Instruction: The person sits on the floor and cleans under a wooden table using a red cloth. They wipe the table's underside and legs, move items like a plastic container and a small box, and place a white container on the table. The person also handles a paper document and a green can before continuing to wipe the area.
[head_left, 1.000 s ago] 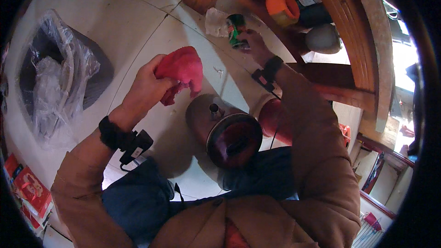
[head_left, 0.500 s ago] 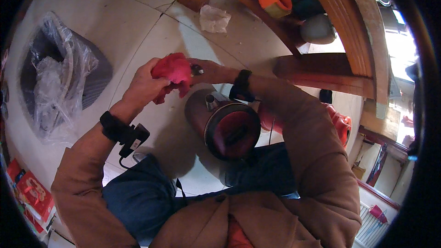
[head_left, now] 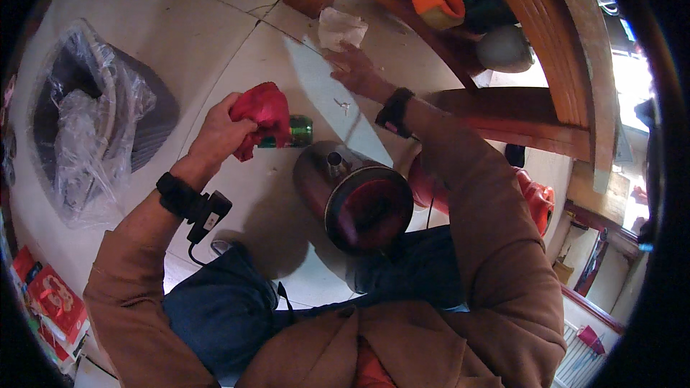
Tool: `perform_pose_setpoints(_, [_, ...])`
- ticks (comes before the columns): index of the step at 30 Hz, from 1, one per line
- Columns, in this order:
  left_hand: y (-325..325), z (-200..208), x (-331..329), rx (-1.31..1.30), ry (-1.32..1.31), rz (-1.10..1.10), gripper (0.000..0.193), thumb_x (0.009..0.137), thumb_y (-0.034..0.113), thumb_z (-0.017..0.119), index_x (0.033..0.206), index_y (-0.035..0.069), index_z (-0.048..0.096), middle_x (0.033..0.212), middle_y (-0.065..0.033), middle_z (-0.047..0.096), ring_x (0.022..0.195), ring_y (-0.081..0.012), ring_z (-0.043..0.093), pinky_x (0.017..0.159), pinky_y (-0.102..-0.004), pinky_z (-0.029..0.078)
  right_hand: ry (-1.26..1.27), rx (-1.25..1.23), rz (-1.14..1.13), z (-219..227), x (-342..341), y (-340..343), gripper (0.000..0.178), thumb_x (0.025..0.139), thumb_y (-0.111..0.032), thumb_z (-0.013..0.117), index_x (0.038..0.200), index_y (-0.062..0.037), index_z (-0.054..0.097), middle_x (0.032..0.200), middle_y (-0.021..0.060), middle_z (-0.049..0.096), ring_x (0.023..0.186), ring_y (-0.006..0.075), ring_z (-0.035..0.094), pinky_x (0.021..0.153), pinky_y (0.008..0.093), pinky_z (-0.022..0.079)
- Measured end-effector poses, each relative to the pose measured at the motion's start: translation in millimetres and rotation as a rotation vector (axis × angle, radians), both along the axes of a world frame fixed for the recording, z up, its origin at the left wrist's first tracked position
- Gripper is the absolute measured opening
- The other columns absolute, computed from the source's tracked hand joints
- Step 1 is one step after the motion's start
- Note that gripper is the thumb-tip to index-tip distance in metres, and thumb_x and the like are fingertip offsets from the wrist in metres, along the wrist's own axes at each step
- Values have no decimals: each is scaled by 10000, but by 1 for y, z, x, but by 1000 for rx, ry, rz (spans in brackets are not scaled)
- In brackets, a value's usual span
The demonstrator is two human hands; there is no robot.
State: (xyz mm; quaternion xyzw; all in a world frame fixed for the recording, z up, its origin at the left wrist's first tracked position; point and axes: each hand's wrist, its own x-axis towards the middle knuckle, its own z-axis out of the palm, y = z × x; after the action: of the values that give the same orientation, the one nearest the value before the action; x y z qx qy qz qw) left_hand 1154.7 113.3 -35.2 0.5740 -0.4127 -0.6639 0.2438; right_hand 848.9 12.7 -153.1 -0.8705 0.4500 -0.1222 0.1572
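Note:
A bunched red cloth [head_left: 260, 113] is gripped in my left hand [head_left: 219, 133], its fingers wrapped round it. From behind the cloth's right side pokes the green end of a glass bottle [head_left: 300, 131]; whether the cloth wraps the bottle cannot be seen. My right hand [head_left: 363, 73] holds nothing; its fingers are apart, just below a crumpled piece of pale paper [head_left: 341, 28] on the floor. Several small pale bits [head_left: 343, 106] show between the hands. Below the bottle, close to my knees, stands a dark red kettle [head_left: 369, 208] with a short metal spout [head_left: 336, 162].
A grey bin [head_left: 154, 115] lined with clear plastic stands at the left. Wooden furniture [head_left: 528, 118] fills the upper right, with an orange tape roll [head_left: 437, 0] on its shelf. A red container [head_left: 535, 197] lies beyond my right forearm. Red printed bags [head_left: 54, 302] are at lower left.
My right hand has left the cloth and moved up and right towards the paper, its fingers opening. The green bottle end has come into sight. My left hand still holds the cloth.

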Motion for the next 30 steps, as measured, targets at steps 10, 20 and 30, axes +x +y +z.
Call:
perform_pose_setpoints(10, [-1,4,-1,19,-19,54,353,811,55,582,1154,36,500,786,-70,623,594,-134,604,440,-279,506,153,151,-161,-21,-20,-43,505,756,-105,586,1253,-108,495,1372,148,354,1281,359,352,928,448,406])
perform_pose_setpoints(20, [-6,9,-3,22,34,169,328,788,-8,564,1112,6,519,889,-90,630,674,-150,623,545,-286,511,211,-131,88,-33,-24,-38,424,774,-121,555,1198,-115,559,1280,139,488,1212,299,452,933,423,431])
perform_pose_setpoints(30, [-12,26,-9,-108,140,310,359,814,-3,547,1168,18,491,908,-66,615,717,-137,616,523,-298,548,-141,206,177,30,13,5,452,800,-88,553,1243,-17,497,1272,170,502,1147,284,505,978,395,412])
